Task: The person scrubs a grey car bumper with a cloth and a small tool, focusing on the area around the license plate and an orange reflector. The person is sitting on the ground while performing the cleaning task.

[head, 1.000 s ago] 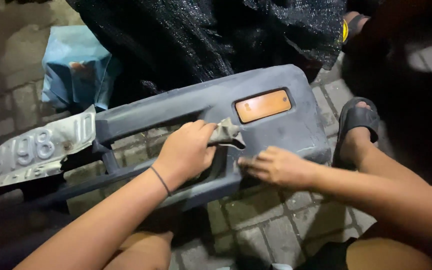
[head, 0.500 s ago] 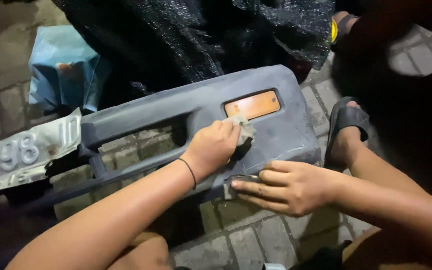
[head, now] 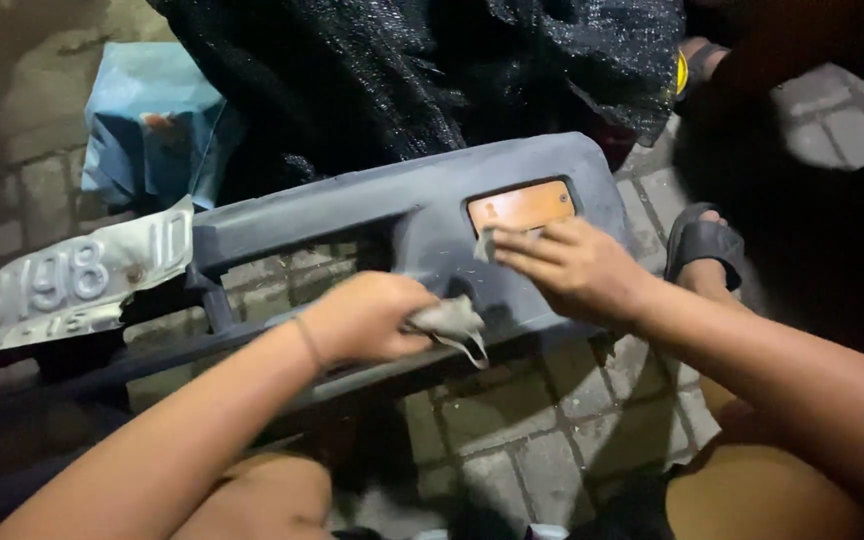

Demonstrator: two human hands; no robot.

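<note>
A grey plastic vehicle bumper point(head: 372, 215) lies across paving stones in front of me, with an orange reflector lens point(head: 520, 206) set in its right end. My left hand point(head: 367, 318) is closed around a crumpled grey rag point(head: 449, 322) at the bumper's lower edge. My right hand point(head: 574, 268) rests on the bumper just below the orange lens and pinches a small grey scrap point(head: 485, 244) between its fingers. A thin dark band circles my left wrist.
A bent metal number plate point(head: 62, 285) hangs at the bumper's left end. A black mesh sheet point(head: 432, 70) is heaped behind, with a blue plastic bag point(head: 147, 135) to its left. My foot in a dark sandal point(head: 702, 250) stands at right on the stone paving point(head: 512, 420).
My left hand drew the rag back from beside the orange lens to the bumper's lower edge. My right hand rose from the lower edge to just under the lens, now pinching a scrap.
</note>
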